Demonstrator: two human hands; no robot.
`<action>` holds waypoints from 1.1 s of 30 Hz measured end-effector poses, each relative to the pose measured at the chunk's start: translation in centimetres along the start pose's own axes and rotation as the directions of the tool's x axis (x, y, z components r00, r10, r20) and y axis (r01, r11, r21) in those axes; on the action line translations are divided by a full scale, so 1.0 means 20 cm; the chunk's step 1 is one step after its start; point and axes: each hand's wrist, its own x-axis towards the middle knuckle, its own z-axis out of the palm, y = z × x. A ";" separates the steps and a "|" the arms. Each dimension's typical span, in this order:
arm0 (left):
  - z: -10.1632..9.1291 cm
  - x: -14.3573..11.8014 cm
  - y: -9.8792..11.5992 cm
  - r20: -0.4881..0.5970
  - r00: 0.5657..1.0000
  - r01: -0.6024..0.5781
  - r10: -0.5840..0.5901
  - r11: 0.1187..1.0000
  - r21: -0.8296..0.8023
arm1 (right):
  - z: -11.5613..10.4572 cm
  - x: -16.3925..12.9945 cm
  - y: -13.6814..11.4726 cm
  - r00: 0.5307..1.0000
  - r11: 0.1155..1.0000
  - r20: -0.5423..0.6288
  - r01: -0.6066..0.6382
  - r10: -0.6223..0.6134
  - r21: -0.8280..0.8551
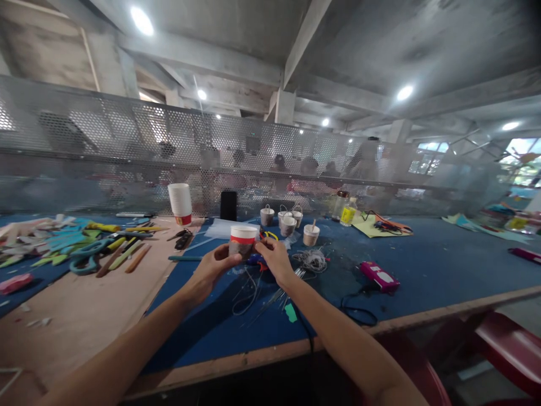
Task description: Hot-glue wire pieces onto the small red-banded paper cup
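Paper cup (pixel 243 241): where is it positioned?

It is held upright between the two hands, above the blue work surface (pixel 198 338). The rim is white, the band below it red, and the lower wall grey.

State the condition of the left hand (pixel 214 272).

Its fingers are curled around the cup's left side, with the thumb pressed along the near face. The wall is gripped between them.

And the right hand (pixel 276 260)?

Thumb and forefinger are drawn close together at the cup's right side. Whether they pinch the wall or a small part cannot be told.

List the adjacent items.

Beyond and to the right: grey cups with looped handles (pixel 288 226) and a cup with a stick (pixel 311 235). Near the right hand: a tangled grey cord (pixel 311 260). Left rear: a stack of white cups (pixel 180 202). Left: teal scissors (pixel 84 263). Right: a magenta box (pixel 379 276).
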 end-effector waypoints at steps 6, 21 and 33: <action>0.01 0.00 -0.02 -0.149 0.987 -0.030 0.057 0.984 0.176 | 0.04 -0.04 -0.03 1.000 0.994 0.023 0.010 -0.007 -0.112; 0.03 -0.02 0.01 -0.046 0.998 0.034 -0.033 0.999 0.005 | 0.04 -0.07 -0.08 0.999 0.997 0.050 0.012 -0.008 -0.083; 0.02 -0.02 0.01 0.039 0.997 0.067 -0.064 0.994 -0.081 | 0.03 -0.07 -0.10 0.998 1.000 0.055 -0.023 0.024 -0.014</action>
